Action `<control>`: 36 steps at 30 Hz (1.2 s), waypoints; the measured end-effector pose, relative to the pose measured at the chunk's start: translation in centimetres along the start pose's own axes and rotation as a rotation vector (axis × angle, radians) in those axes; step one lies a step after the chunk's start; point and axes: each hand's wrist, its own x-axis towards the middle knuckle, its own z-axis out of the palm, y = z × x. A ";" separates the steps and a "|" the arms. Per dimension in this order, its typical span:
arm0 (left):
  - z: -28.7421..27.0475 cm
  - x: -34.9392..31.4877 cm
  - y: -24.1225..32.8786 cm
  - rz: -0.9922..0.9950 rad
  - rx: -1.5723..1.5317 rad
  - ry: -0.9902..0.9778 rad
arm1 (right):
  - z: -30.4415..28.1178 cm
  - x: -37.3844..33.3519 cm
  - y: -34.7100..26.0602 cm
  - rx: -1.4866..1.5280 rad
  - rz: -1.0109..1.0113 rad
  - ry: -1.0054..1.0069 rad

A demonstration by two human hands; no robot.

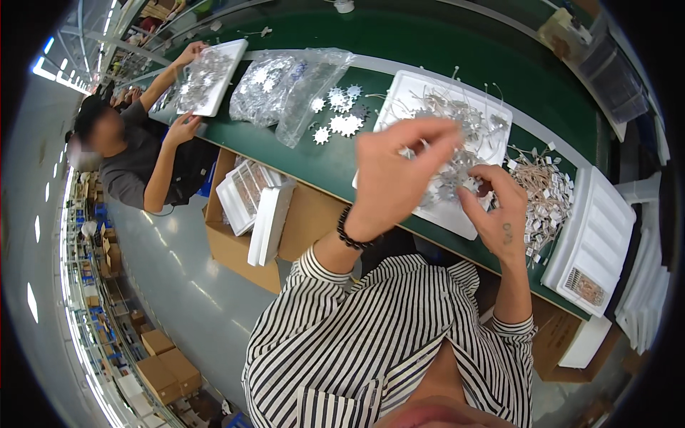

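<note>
A white foam tray [399, 96] on the green bench holds a heap of silver gear-shaped pieces with thin wire leads [492, 125]. Over the tray, my left hand [399, 171] is raised, thumb and fingers brought together and slightly blurred; what they pinch, if anything, cannot be made out. Lower and to the right, my right hand [505, 207] curls thumb and forefinger round a silver gear-shaped piece [454, 190] at the heap's near side, partly hidden by the fingers.
Bundled wires with white connectors [542, 203] lie right of the tray, beside a white foam box [596, 239]. Leftward are loose silver gears [346, 125] and a clear plastic bag [285, 89]. Another person holds a loaded white tray [221, 78]. A cardboard box [242, 257] stands below the bench.
</note>
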 end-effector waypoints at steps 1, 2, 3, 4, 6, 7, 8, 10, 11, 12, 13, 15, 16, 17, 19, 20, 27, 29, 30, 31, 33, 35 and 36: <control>0.0 0.9 0.2 -0.038 -0.036 0.023 | -0.3 -0.1 0.1 -0.012 0.009 0.013; -0.1 2.1 0.2 -0.076 -0.073 0.043 | -0.5 0.0 0.1 0.042 0.069 0.054; 0.1 3.5 0.3 -0.075 -0.085 0.031 | -0.7 0.2 0.0 0.098 0.124 0.089; 0.6 5.3 0.2 -0.065 -0.104 0.047 | -1.0 0.4 0.1 0.152 0.179 0.136; 2.1 8.9 -0.9 -0.040 -0.149 0.040 | -1.8 0.3 0.6 0.199 0.238 0.204; 2.6 10.9 -1.2 -0.021 -0.172 0.025 | -2.3 0.2 0.5 0.200 0.229 0.228; 2.8 13.2 -1.6 -0.014 -0.177 0.018 | -2.7 -0.1 0.3 0.203 0.217 0.247; 3.0 18.5 -3.7 0.060 0.165 0.019 | -3.2 -0.7 0.4 0.204 0.200 0.283; 3.1 20.3 -4.3 0.092 0.335 0.014 | -3.4 -1.2 0.5 0.197 0.208 0.291; 2.8 21.2 -5.1 0.125 0.507 0.015 | -3.6 -1.8 0.6 0.192 0.228 0.292; 2.2 21.3 -5.2 0.121 0.504 0.008 | -3.8 -2.3 0.9 0.187 0.249 0.290; 0.0 21.4 -5.3 0.122 0.671 0.093 | -4.3 -3.2 1.3 0.182 0.291 0.275; -1.3 21.2 -5.3 0.118 0.758 0.139 | -4.6 -3.5 1.5 0.182 0.299 0.265; -1.6 20.7 -5.4 0.111 0.833 0.166 | -5.1 -4.1 1.9 0.162 0.303 0.269; -4.7 17.0 -6.7 0.139 0.614 0.305 | -5.7 -5.5 2.4 0.135 0.305 0.259; -6.4 15.3 -8.3 0.049 0.526 0.290 | -6.0 -6.2 2.5 0.118 0.307 0.256; -13.7 -0.4 -16.6 -0.317 0.980 -0.026 | -5.9 -7.3 2.4 0.204 0.419 0.285; -14.3 -2.3 -19.3 -0.263 1.056 0.027 | -5.7 -7.4 2.4 0.190 0.427 0.283; -14.4 -2.8 -19.6 -0.212 1.084 0.071 | -5.7 -7.1 2.3 0.189 0.429 0.281; -14.8 -3.3 -19.7 -0.217 1.090 0.074 | -5.5 -6.8 2.3 0.194 0.429 0.275; -14.4 -3.6 -20.6 -0.152 1.030 0.109 | -5.4 -6.6 2.4 0.166 0.426 0.300; -13.1 -3.5 -21.5 -0.081 0.947 0.119 | -5.6 -6.9 2.4 0.119 0.438 0.348; -12.5 -3.6 -21.2 -0.077 0.935 0.103 | -5.7 -6.7 2.6 0.108 0.448 0.361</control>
